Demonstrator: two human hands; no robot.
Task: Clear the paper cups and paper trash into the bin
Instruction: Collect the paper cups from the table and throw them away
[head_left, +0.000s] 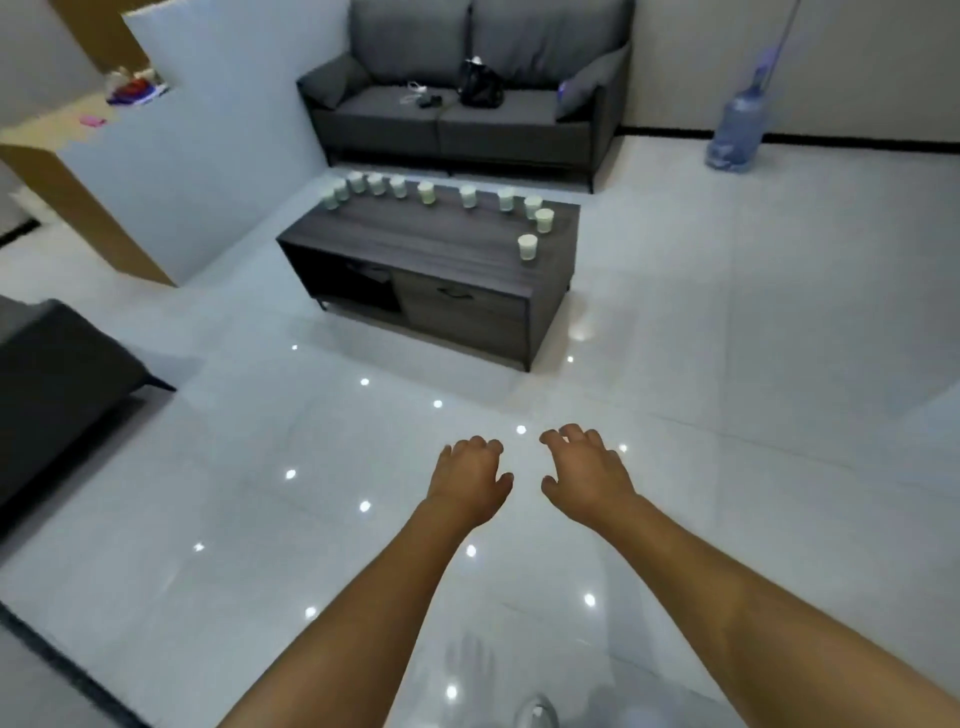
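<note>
Both arms reach fwd over the glossy floor (727, 364), palms down, holding nothing. Left hand (472, 478): fingers loosely curled, relaxed, thumb out to the side. Right hand (587, 475): same, fingers bent a bit and spread, nothing in it. The hands sit just beside each other w/ a gap between, well short of the table.

Cups (426, 193) stand upright on the dark table (415, 244), approx eleven, in a curved row along its far edge and down the right end; the nearest cup (527, 246) is at the right end, apart from the rest. They're small and blurred, so can't tell if anything is inside. No paper scraps can be made out at this res.

Table front: an open shelf at left w/ something dark in it, too dim to ID; a drawer w/ a handle at right.

Behind the table is a grey sofa (467, 78) w/ a black bag (480, 85) and some small items on the seat, not identifiable. A water jug (735, 130) stands by the wall at right, w/ a pole leaning above it, top cut off. A partition (197, 130) at left hides what's behind; bright blurry stuff sits on a ledge there. A dark seat (57, 379) is cut off at the left edge. At bottom centre there's a pale shape, partly cropped, can't tell what.
</note>
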